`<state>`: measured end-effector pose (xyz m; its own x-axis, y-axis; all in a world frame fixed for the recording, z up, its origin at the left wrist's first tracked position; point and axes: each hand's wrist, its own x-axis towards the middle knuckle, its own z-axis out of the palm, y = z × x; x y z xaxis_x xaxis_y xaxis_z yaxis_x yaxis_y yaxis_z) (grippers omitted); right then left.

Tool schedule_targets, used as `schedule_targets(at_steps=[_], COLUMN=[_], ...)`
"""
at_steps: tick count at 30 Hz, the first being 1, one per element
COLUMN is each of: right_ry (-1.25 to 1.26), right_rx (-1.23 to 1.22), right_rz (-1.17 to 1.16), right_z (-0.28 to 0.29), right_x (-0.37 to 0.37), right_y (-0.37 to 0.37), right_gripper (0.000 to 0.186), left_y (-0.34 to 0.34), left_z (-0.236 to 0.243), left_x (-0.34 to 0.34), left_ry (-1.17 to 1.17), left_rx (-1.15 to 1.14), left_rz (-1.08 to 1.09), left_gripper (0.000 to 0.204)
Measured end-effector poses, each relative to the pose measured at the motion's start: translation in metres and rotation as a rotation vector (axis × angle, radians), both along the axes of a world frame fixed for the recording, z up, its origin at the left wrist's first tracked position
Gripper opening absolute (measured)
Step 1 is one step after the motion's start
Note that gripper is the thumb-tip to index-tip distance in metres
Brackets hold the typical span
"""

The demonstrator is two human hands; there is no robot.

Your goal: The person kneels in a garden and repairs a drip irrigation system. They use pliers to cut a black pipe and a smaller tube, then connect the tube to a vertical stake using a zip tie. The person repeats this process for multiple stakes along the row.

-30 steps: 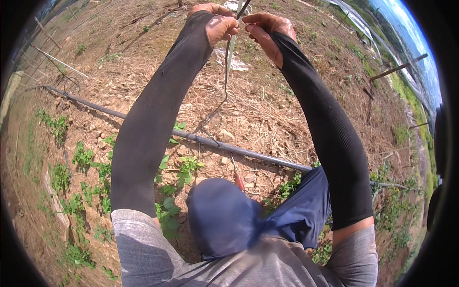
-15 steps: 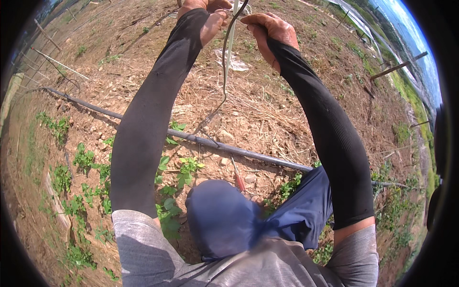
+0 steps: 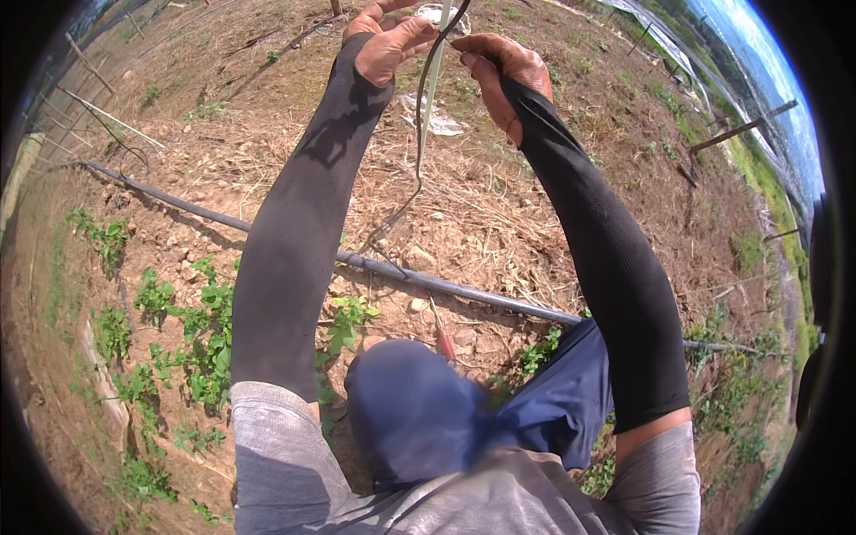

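Near the top edge, my left hand (image 3: pixel 390 46) is raised just left of a thin black tube (image 3: pixel 420 134). Its thumb and a finger come together close to the tube; whatever lies between them is too small to make out. My right hand (image 3: pixel 510 69) is closed on the other side, thumb against forefinger, its tips by the tube; I cannot see what it pinches. A pale flat strip (image 3: pixel 434 82) hangs alongside the tube between both hands. Both run up out of view. Lower down, the tube bends toward a thick black pipe (image 3: pixel 464 290) on the ground.
A red-handled tool (image 3: pixel 445 342) lies on the soil by my knee (image 3: pixel 406 392). White plastic scrap (image 3: pixel 437 116) rests on dry straw beyond. Leafy plants (image 3: pixel 209 348) grow at the left. A wooden post (image 3: pixel 744 125) leans at the right.
My left hand and forearm have shifted a little to the right, and the left thumb is nearer the tube. My right hand has lowered slightly, staying closed.
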<state>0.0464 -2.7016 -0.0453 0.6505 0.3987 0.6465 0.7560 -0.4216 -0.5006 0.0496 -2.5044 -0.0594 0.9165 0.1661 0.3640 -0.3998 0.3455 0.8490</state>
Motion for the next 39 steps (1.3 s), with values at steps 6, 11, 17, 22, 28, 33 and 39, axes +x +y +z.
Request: schedule_targets(at_steps=[6, 11, 17, 22, 28, 33, 39], right_ry=[0.02, -0.041, -0.066, 0.39, 0.601, 0.284, -0.047], right_rx=[0.007, 0.007, -0.026, 0.478, 0.662, 0.32, 0.091], right_rz=[0.043, 0.046, -0.029, 0.162, 0.227, -0.024, -0.05], right_z=[0.0, -0.003, 0.0, -0.028, -0.029, -0.01, 0.032], right_x=[0.005, 0.008, 0.004, 0.001, -0.013, -0.007, -0.008], right_y=[-0.001, -0.006, 0.003, 0.026, 0.043, 0.024, 0.025], right_gripper=[0.019, 0.018, 0.018, 0.019, 0.028, 0.024, 0.027], left_y=[0.001, -0.01, -0.002, -0.04, -0.047, -0.017, -0.033], left_z=[-0.011, -0.004, 0.013, 0.035, 0.045, -0.004, -0.021], left_x=[0.013, 0.006, 0.003, -0.029, -0.046, -0.028, -0.035], left_ry=[-0.04, 0.002, 0.01, -0.155, -0.033, -0.22, 0.092], left_rx=[-0.103, -0.109, 0.039, 0.43, 0.451, 0.502, 0.763], left_rz=[-0.084, -0.024, 0.142, 0.47, 0.497, 0.61, 0.502], left_gripper=[0.039, 0.038, 0.035, 0.038, 0.028, 0.023, 0.033])
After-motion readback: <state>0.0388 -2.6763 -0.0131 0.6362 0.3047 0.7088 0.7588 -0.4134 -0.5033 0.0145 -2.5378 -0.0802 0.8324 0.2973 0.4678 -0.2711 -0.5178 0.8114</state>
